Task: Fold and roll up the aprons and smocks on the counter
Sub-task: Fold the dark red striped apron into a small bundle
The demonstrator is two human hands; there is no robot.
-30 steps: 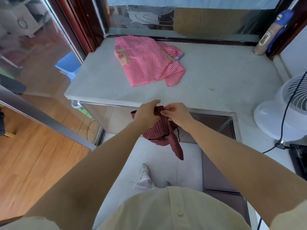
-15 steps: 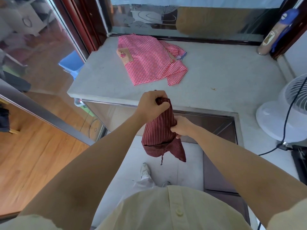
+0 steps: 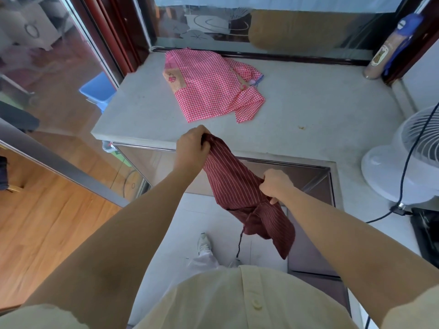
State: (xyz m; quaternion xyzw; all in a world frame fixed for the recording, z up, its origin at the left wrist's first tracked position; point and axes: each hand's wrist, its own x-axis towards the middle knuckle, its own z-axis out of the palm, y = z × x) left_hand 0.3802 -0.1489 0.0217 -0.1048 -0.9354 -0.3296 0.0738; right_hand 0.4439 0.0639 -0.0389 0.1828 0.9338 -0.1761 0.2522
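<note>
Curled tight, the left grip point(image 3: 191, 148) is clutching the top of the maroon striped apron point(image 3: 228, 176) while the right grip point(image 3: 275, 185) is pinching it lower down, in the air before the near edge of the counter point(image 3: 320, 115). The pink checked smock point(image 3: 209, 86) is lying by its far edge.

Position: one wide-angle camera on the person's head.
Facing: forward and steeply down, across the counter point(image 3: 320, 110) toward the window point(image 3: 273, 29).
Nearest: pale shirt point(image 3: 237, 300) along the bottom edge, forearms reaching up into frame.
Centre: striped apron point(image 3: 232, 184) at arm's length, between left hand point(image 3: 191, 149) and right hand point(image 3: 275, 184).
Edges: wooden floor point(image 3: 42, 222) at left, fan point(image 3: 408, 157) cropped at right.
</note>
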